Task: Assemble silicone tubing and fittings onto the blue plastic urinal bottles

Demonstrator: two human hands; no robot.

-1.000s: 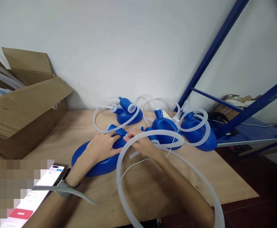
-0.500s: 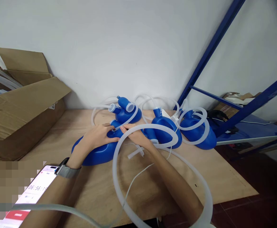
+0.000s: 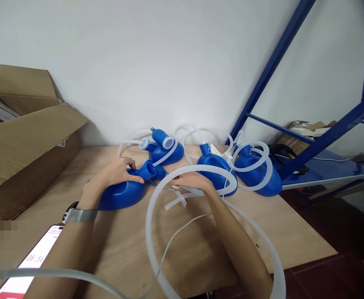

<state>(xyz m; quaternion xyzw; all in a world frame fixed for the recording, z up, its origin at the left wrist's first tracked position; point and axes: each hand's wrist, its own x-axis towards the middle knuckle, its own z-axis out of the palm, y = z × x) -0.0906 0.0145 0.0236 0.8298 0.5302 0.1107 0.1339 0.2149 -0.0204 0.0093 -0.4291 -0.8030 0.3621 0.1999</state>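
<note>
My left hand (image 3: 115, 171) rests on a flat blue plastic vessel (image 3: 122, 195) and grips it near its open spout (image 3: 149, 169). My right hand (image 3: 192, 180) is closed round a translucent white corrugated hose (image 3: 157, 195), holding one end just right of the spout, a small gap apart. The hose loops in a big ring over my right forearm. A thin white tube with a small clip (image 3: 175, 199) lies on the wooden table (image 3: 294, 232) below my right hand.
Three more blue vessels (image 3: 163, 149) (image 3: 215, 166) (image 3: 257, 174) with coiled white hoses stand at the back by the wall. An open cardboard box (image 3: 23, 158) sits at left, a phone (image 3: 29, 265) at the near left, and a blue metal rack (image 3: 294, 137) at right.
My right hand has drawn back to the right with the hose end, away from the spout. The spout now shows uncovered, and my left hand has shifted left on the vessel.
</note>
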